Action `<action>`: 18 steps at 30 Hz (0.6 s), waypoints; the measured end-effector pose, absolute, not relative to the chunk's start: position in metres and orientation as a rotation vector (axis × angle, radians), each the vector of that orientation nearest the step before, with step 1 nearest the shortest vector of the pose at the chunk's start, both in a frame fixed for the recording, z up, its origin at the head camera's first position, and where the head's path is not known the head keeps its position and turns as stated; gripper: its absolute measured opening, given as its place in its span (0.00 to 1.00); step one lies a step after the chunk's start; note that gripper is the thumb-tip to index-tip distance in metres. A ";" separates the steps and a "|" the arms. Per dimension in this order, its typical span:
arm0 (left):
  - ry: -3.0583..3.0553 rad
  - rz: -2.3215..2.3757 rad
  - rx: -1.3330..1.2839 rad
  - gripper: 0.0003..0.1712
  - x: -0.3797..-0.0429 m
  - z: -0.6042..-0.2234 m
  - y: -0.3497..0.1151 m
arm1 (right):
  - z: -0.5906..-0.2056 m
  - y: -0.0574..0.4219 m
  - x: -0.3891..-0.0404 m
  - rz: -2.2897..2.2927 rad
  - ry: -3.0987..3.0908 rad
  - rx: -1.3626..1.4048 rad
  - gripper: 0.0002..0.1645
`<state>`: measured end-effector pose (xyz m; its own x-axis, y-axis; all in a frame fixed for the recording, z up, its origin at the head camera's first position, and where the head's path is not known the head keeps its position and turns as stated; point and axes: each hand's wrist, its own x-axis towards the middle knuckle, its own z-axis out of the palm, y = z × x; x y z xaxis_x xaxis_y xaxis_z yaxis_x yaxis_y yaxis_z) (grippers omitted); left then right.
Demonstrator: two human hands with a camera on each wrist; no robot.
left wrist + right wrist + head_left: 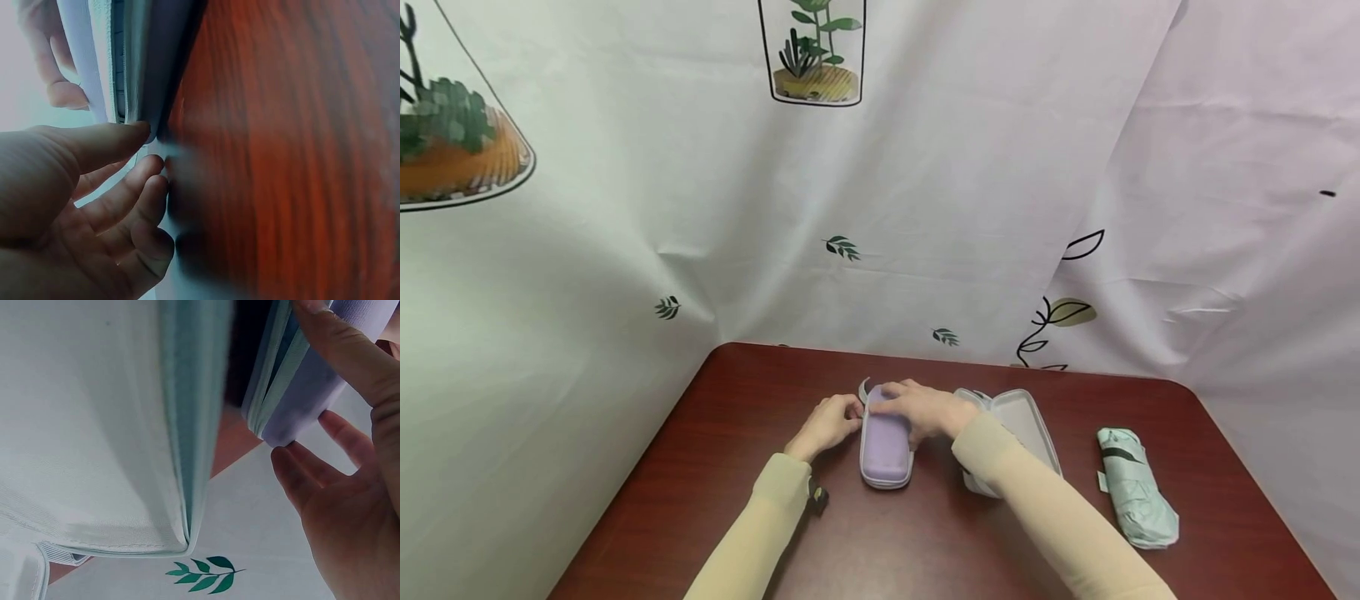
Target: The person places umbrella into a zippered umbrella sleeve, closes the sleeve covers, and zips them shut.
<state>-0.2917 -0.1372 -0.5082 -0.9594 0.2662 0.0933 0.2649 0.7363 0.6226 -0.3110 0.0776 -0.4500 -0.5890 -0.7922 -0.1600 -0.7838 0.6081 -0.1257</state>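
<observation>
A lavender zip case with a pale zipper band lies lengthwise on the table. My right hand grips its far part from above, thumb along the right side and fingers spread over the top. In the right wrist view the zipper side shows a narrow dark gap near the thumb. At the case's left edge my left hand has its thumb and index finger together, pinching at the zipper side; the thumb hides what lies between them. Its other fingers are loosely curled. A grey strap loop sticks out at the far left corner.
To the right stands an opened pale grey zip case, partly hidden behind my right forearm. Farther right lies a folded mint-green umbrella with a dark band. The red-brown wooden table meets a white printed cloth behind it.
</observation>
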 end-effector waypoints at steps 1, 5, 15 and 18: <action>2.925 1.042 0.435 0.06 -0.292 -0.508 -0.137 | -0.450 0.077 -0.311 -0.060 2.633 -1.303 0.53; 2.942 0.986 0.434 0.07 -0.292 -0.509 -0.137 | -0.450 0.077 -0.310 -0.047 2.632 -1.269 0.53; 2.966 1.004 0.441 0.05 -0.291 -0.510 -0.137 | -0.451 0.077 -0.311 -0.052 2.634 -1.266 0.53; 2.964 1.035 0.452 0.05 -0.291 -0.510 -0.139 | -0.451 0.077 -0.311 -0.051 2.637 -1.255 0.53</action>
